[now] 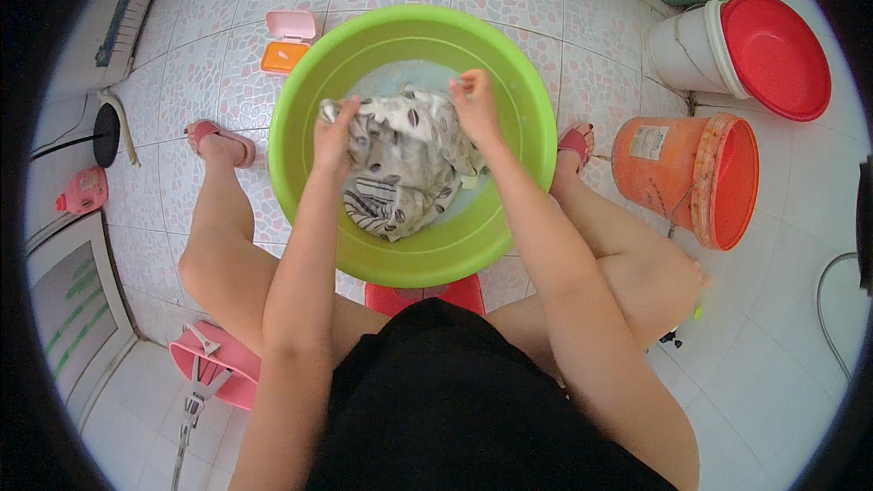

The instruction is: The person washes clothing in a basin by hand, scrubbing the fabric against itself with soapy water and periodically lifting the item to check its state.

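Observation:
A large green plastic basin point(409, 266) with some cloudy water stands on the tiled floor between my feet. In it lies a wet, crumpled white cloth point(409, 157) with a dark leaf print and a striped part. My left hand point(335, 136) grips the cloth's upper left edge, thumb on top. At the cloth's upper right is my right hand point(476, 106), raised a little over it with the fingers curled and blurred; whether cloth is pinched between them is unclear.
An open pink soap box point(285, 58) with an orange inside lies left of the basin. On the right are an orange bucket point(658, 164), a white bucket point(689, 48) and a red basin point(777, 58). A red stool point(464, 294) is beneath me; a pink dustpan point(235, 389) lies lower left.

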`<state>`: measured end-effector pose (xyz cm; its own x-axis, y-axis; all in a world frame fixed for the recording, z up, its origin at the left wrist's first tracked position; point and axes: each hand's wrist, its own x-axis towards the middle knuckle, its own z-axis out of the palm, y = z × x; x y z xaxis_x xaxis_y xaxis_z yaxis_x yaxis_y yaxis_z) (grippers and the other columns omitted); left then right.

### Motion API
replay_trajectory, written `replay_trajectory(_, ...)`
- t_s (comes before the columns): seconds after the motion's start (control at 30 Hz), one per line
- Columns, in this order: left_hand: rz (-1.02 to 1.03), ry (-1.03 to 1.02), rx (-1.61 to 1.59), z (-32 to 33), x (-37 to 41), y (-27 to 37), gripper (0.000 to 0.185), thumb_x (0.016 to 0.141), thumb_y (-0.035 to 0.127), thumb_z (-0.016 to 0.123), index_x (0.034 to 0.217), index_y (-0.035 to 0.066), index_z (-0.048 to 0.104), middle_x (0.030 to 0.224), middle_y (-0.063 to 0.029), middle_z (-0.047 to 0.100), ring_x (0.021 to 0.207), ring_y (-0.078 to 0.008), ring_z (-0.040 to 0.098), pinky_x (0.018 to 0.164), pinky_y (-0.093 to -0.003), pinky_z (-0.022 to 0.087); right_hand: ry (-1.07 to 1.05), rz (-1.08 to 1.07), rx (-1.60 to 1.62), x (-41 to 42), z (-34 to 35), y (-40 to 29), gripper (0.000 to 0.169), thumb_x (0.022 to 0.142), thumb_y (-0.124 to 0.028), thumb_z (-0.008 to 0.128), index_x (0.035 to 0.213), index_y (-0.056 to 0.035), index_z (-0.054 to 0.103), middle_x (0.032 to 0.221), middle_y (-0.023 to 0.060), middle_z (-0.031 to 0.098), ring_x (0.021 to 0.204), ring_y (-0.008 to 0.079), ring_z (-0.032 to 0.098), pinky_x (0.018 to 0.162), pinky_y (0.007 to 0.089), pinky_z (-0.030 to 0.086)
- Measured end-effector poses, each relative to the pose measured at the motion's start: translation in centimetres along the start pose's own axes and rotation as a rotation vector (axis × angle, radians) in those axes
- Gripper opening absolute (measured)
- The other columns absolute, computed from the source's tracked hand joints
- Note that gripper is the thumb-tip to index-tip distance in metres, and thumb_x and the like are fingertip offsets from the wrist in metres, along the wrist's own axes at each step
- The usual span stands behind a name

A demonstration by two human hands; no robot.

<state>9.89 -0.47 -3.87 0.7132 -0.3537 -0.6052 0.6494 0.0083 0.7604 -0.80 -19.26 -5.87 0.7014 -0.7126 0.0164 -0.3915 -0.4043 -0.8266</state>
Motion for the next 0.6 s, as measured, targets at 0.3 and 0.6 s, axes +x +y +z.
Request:
replay_trajectory(0.3, 0.098, 0.233, 0.443, -7.6, 2.5, -8.1, 0.051, 0.064, 0.008, 0.062, 0.11, -0.003, 0.043, 0.105, -0.012, 0.052, 0.093, -0.0213, 0.051, 0.082, -0.0311, 0.04, -1.088, 0.333, -0.748, -5.9, -1.8, 1.3, 0.034, 0.068, -0.011, 0.053, 0.098, 0.0055, 0.053, 0.1, 0.0251, 0.053, 0.091, 0.0315, 0.056, 0.076, 0.0407, 0.045)
replay_trajectory(0.6, -0.221, 0.159, 0.541, -5.3, -2.0, -9.0, 0.071, 0.058, 0.013, 0.068, 0.119, 0.0, 0.035, 0.111, -0.0146, 0.048, 0.103, -0.0243, 0.046, 0.087, -0.0312, 0.037, -0.695, 0.221, -0.811, -10.9, 1.4, 6.7, 0.037, 0.078, -0.009, 0.043, 0.112, 0.0038, 0.037, 0.117, 0.0277, 0.039, 0.091, 0.0369, 0.053, 0.076, 0.04, 0.046)
